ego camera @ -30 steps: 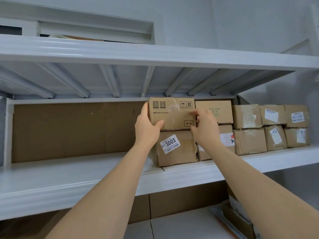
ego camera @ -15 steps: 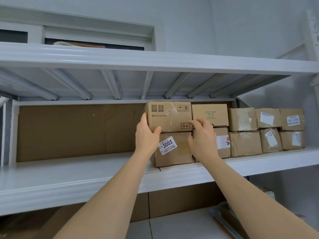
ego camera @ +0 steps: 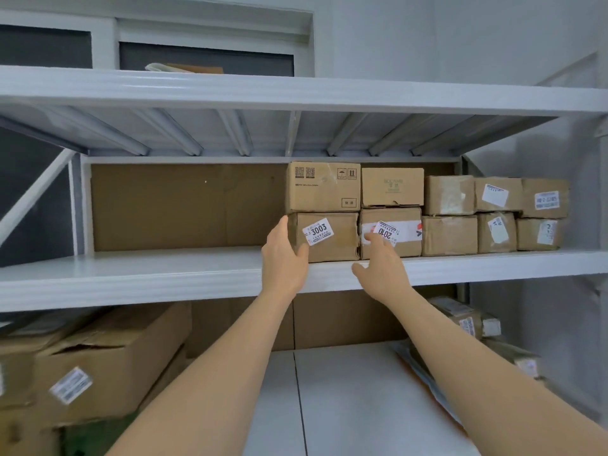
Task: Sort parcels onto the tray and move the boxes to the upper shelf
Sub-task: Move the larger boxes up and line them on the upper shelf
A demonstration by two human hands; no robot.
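Note:
A brown box with QR codes (ego camera: 324,186) rests on top of the box labelled 3003 (ego camera: 332,236) on the white upper shelf (ego camera: 164,274). Both hands are off it. My left hand (ego camera: 284,258) hangs open in front of the 3003 box's left edge, fingers apart. My right hand (ego camera: 381,268) is open below the box labelled 2010 (ego camera: 393,232), over the shelf's front lip. To the right stand two rows of taped boxes (ego camera: 496,213), stacked two high.
The left half of the upper shelf is bare, backed by cardboard (ego camera: 187,205). A top shelf (ego camera: 296,93) spans above. On the lower shelf lie a large box (ego camera: 98,360) at left and parcels (ego camera: 467,320) at right.
Both hands have let go of the QR-code box, which now sits on the 3003 box, and have dropped back toward me. The camera has tilted down, showing the lower shelf.

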